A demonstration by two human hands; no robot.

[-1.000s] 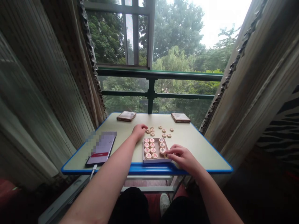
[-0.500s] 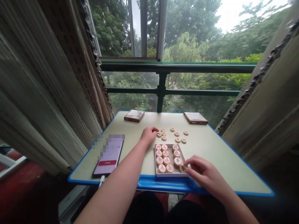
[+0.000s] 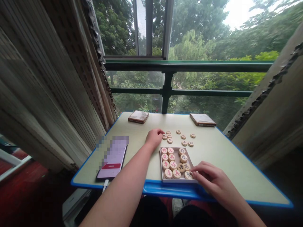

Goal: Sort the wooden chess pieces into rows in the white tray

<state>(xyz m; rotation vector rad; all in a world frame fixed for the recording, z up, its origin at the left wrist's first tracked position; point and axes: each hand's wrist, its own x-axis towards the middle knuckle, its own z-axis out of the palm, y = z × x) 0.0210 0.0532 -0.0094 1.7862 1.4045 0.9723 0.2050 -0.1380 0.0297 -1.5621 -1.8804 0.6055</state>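
Pale wooden discs [image 3: 173, 165] are shared between an open box [image 3: 177, 154] and the tabletop [image 3: 220, 157]. Taking the box as the clock's centre, with 12 toward the window [image 3: 151, 31], 13 discs sit inside: 8 red-marked in 2 columns along the 9 o'clock side, and 5 dark-marked toward 3 o'clock, with bare floor showing beside them. Outside, 9 loose discs [image 3: 183, 136] lie between 11 and 1 o'clock, their markings too small to read. By that count, I judge the larger share is in and the smaller share out.

At 4 o'clock, the right hand [image 3: 210, 176] has its thumb and forefinger drawn together at the edge of the dark-marked disc nearest the wearer; whether they pinch it, I cannot tell. At 11 o'clock, the left hand [image 3: 155, 137] has curled fingers at 1 loose disc beside a small cluster; their grip is hidden.

A phone [image 3: 115, 154] lies at 9 o'clock, with 2 flat brown cases [image 3: 138, 116] farther off at 11 and 1.
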